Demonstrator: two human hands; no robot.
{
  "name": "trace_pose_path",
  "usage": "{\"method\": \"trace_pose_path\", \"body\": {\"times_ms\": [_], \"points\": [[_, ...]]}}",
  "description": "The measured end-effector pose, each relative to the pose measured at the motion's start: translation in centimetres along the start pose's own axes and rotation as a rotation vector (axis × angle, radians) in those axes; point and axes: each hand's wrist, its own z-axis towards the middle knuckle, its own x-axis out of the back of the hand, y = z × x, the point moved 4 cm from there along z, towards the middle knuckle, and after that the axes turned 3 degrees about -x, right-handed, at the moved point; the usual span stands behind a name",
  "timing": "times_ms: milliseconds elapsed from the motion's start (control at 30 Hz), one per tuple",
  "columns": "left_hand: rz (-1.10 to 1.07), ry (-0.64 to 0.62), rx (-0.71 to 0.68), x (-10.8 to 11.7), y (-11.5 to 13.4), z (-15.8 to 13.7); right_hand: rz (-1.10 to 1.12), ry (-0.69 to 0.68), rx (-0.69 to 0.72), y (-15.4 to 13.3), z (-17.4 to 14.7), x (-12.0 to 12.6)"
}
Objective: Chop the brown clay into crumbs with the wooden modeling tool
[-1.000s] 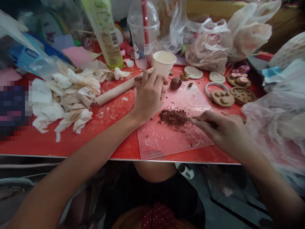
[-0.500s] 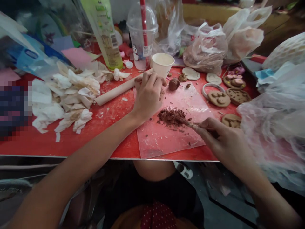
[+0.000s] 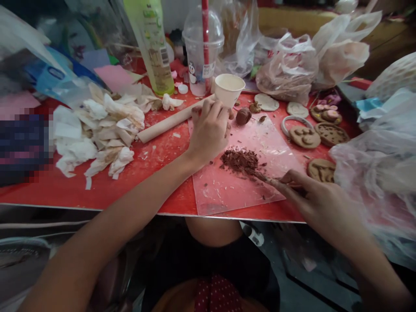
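My right hand [image 3: 320,199] pinches a thin, brown-smeared wooden stick tool [image 3: 258,174]. Its far end lies at the near edge of a heap of dark brown crumbs [image 3: 240,160] on a clear plastic sheet [image 3: 224,197]. Beyond the heap, my left hand [image 3: 209,130] is closed with curled fingers, right against the front of a white paper cup [image 3: 229,84]. The cup's lower part and whatever those fingers grip are hidden. A brown ball [image 3: 243,116] rests just right of the left hand. A pale rolling pin [image 3: 172,120] extends leftward from behind it.
Crumpled used tissues [image 3: 107,125] cover the left side. A green bottle [image 3: 156,56] and a domed plastic cup [image 3: 199,56] stand behind. At right lie flat clay discs [image 3: 304,137], a ring [image 3: 284,128] and plastic bags [image 3: 377,160]. The red table's front edge [image 3: 130,212] runs close to me.
The whole view has shifted, so things sit slightly farther right. The stick's tip has drawn from the heap's right side to its near edge. My left hand stays beside the cup.
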Motion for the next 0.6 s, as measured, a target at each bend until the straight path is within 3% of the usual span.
{"method": "trace_pose_path", "body": {"times_ms": [267, 500, 600], "points": [[-0.051, 0.007, 0.007, -0.2, -0.1, -0.1, 0.157, 0.004, -0.056, 0.1, 0.8, -1.6], [-0.019, 0.051, -0.018, -0.1, -0.1, -0.1, 0.312, 0.131, -0.09, -0.6, 0.2, 0.5], [-0.006, 0.053, -0.022, -0.1, -0.1, -0.1, 0.259, 0.092, -0.056, -1.4, 1.0, 0.3]]}}
